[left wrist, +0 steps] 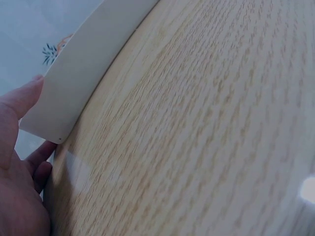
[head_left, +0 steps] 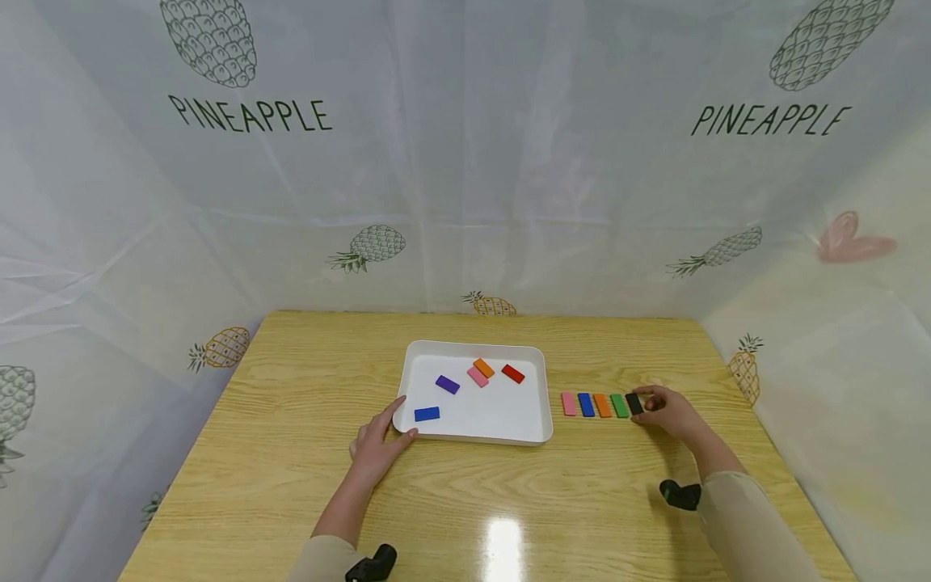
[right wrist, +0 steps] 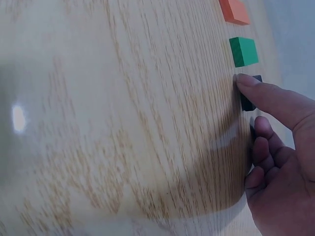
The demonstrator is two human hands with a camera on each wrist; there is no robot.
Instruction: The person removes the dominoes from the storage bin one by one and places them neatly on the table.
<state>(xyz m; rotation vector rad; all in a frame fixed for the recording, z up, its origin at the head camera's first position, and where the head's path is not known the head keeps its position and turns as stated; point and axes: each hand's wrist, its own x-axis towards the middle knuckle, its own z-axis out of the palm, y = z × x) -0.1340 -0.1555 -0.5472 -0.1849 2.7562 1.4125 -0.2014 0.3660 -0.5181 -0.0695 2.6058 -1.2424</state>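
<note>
Right hand (head_left: 665, 411): thumb and fingers are pinching the black block (head_left: 634, 403) at its ends, probably for lining it up. It's lying on the bench (head_left: 567, 493), just right of the green block (head_left: 619, 406). Left hand (head_left: 374, 448): fingers are gripping the tray (head_left: 480, 419) at its near-left corner, probably steadying it.
</note>
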